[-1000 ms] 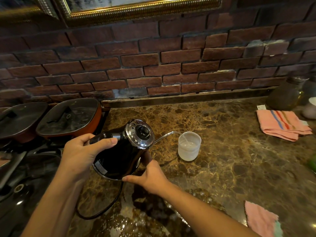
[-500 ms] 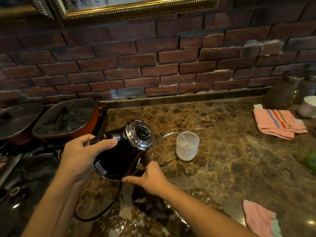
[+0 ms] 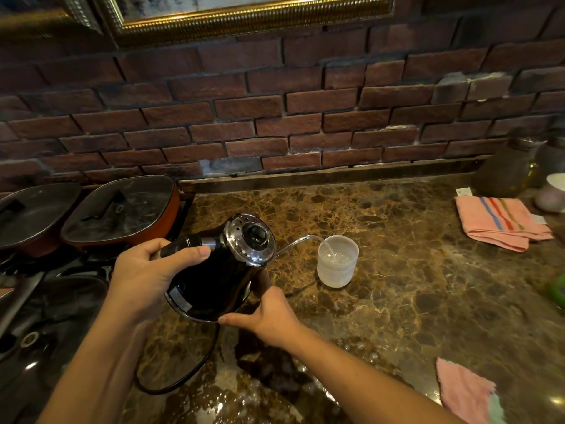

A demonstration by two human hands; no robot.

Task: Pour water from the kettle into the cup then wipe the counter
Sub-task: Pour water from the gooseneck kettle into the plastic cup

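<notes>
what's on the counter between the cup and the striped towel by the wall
Nothing. In the head view, the counter between the cup and the striped towel is bare.

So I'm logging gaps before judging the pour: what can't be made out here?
Head view only:
- Water left in the kettle: opaque black body.
- Right hand fingertips: behind the kettle's base.
- Jars at the far right: dim, blurred.
- Pink cloth: cut off by the bottom edge.
- Cup fill level: frosted wall.
</notes>
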